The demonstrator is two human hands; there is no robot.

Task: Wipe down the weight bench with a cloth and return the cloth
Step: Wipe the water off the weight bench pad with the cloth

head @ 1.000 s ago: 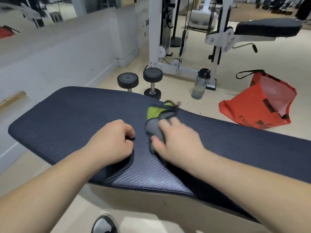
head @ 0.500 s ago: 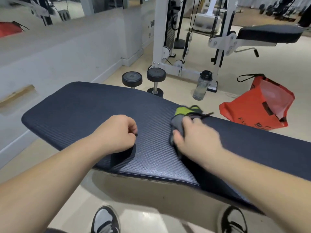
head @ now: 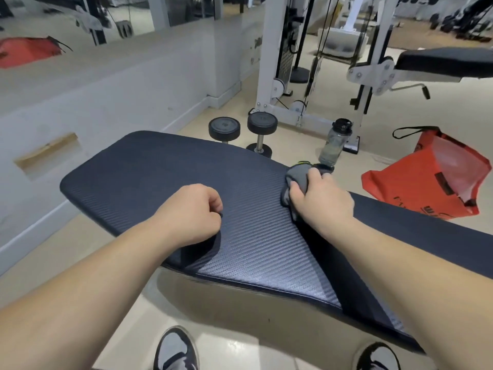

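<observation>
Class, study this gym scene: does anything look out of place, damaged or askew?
Little stands out. A gap in the wall at left looks like a missing panel. A water bottle and a red bag sit loose on the floor beyond the bench. The right hand presses the cloth normally.

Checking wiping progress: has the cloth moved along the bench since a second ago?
Yes. The cloth, under the right hand, slid rightward along the bench, away from the left hand.

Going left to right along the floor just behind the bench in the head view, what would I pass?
Two dumbbells standing on end → water bottle → red bag.
</observation>
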